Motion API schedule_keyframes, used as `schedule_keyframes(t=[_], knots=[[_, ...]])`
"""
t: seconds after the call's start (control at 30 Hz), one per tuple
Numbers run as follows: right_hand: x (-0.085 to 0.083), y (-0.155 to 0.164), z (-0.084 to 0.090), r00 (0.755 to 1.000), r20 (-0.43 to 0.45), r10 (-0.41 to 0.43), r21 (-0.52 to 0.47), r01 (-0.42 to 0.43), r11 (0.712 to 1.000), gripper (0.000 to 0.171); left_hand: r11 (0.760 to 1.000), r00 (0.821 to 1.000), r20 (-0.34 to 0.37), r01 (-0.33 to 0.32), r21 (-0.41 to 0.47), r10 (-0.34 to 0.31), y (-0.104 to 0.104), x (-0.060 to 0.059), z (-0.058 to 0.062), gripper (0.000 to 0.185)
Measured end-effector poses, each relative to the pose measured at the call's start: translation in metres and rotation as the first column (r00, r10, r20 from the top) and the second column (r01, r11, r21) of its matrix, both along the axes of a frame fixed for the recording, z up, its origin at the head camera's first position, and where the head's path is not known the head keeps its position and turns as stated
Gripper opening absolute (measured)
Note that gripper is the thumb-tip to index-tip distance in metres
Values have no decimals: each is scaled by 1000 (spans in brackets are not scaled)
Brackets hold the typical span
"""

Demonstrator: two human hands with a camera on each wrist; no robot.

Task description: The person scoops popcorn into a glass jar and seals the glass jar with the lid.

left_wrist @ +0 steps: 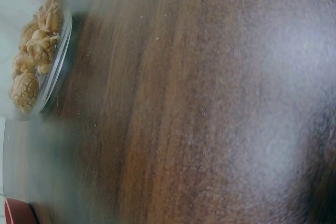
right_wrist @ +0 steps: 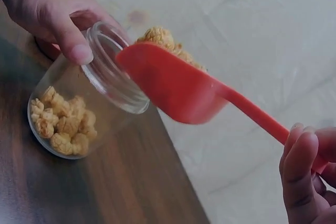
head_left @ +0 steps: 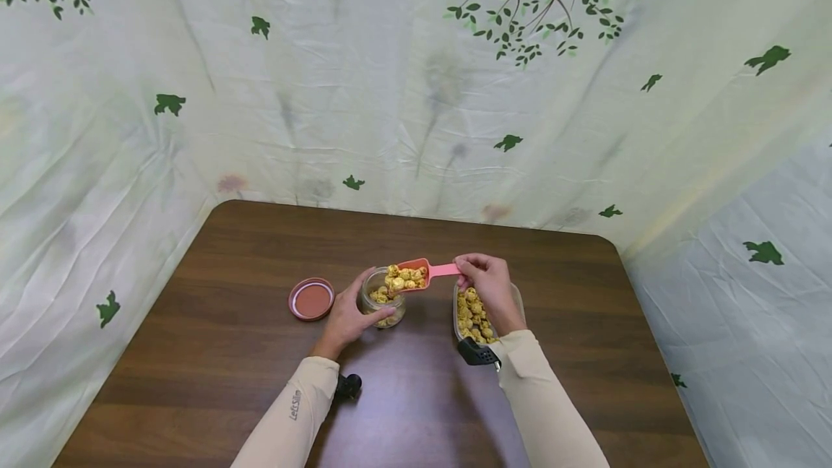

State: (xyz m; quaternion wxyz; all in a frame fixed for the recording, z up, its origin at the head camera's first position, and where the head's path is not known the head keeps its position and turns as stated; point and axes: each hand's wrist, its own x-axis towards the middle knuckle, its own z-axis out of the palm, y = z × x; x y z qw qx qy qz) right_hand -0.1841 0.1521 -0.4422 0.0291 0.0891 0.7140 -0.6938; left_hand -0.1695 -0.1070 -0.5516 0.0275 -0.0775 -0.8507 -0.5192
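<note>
Caramel popcorn (head_left: pixel 404 279) fills a red-pink scoop (right_wrist: pixel 170 85), whose handle my right hand (head_left: pixel 489 287) pinches between thumb and fingers. The scoop's front edge is at the mouth of a clear glass jar (right_wrist: pixel 73 80). Around the jar, near its rim, my left hand (head_left: pixel 347 316) grips with thumb and fingers. The jar leans toward the scoop, and some popcorn (right_wrist: pixel 63 124) lies in its bottom. In the left wrist view only the jar's base (left_wrist: pixel 55 74) with popcorn shows at the left; the left hand is out of that view.
A clear container (head_left: pixel 518 300) of popcorn stands under my right forearm, partly hidden by it. Left of the jar lies a red lid (head_left: pixel 311 300) on the brown wooden table (head_left: pixel 260 258). A printed curtain (head_left: pixel 403 92) hangs behind the table.
</note>
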Motion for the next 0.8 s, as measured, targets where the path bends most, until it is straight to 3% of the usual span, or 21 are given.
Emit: schedule_keyframes(t=[0.33,0.53,0.67,0.8], knots=[[3,-11,20,993,-84,88,180,-71,981,20,1000,1000,-12,-2,-2,2,0,0,0,87],[7,-16,23,960,-228,162,312,-86,946,15,1000,1000,-29,-2,4,2,-1,0,0,86],[9,-17,21,939,-284,194,327,-95,940,15,1000,1000,-23,3,11,-2,-1,0,1,85],[11,-15,20,941,-285,181,308,-89,947,14,1000,1000,-11,14,21,-13,0,1,1,87]])
